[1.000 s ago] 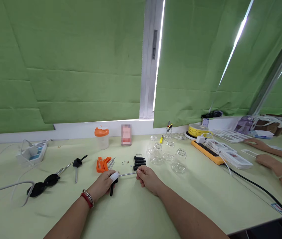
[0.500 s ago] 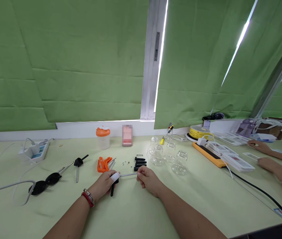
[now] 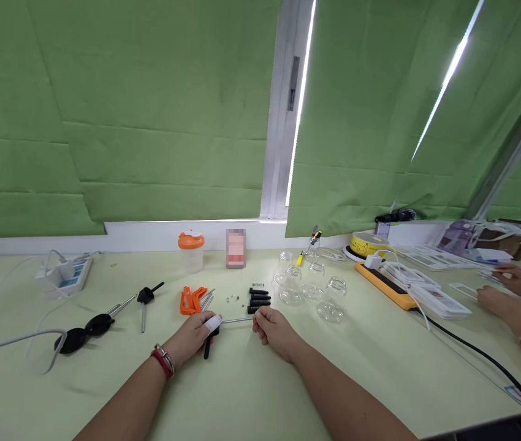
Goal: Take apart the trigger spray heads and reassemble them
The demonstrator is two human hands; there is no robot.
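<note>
My left hand [image 3: 195, 334] is closed around the black head of a tool, with a white wrap on one finger. A black bar [image 3: 207, 348] sticks out below that hand, and a thin metal rod [image 3: 237, 320] runs to the right. At the rod's far end, my right hand [image 3: 272, 326] pinches its tip; any small part there is hidden by the fingers. Just beyond lie several black cylindrical parts [image 3: 259, 301] and a coil spring [image 3: 258, 285]. Tiny metal bits [image 3: 237, 297] are scattered beside an orange hex key holder [image 3: 191, 301]. A similar black-headed tool [image 3: 146, 296] rests at left.
Clear glass vessels [image 3: 331, 303] stand to the right, before an orange power strip [image 3: 387, 286]. Sunglasses [image 3: 86, 332] and a white power strip [image 3: 70, 275] lie left. An orange-lidded cup [image 3: 191, 252] stands behind. A co-worker's hands [image 3: 494, 301] are at far right.
Both my hands keep almost the same position on the tool and rod. At far right, one of the co-worker's hands has moved to the right.
</note>
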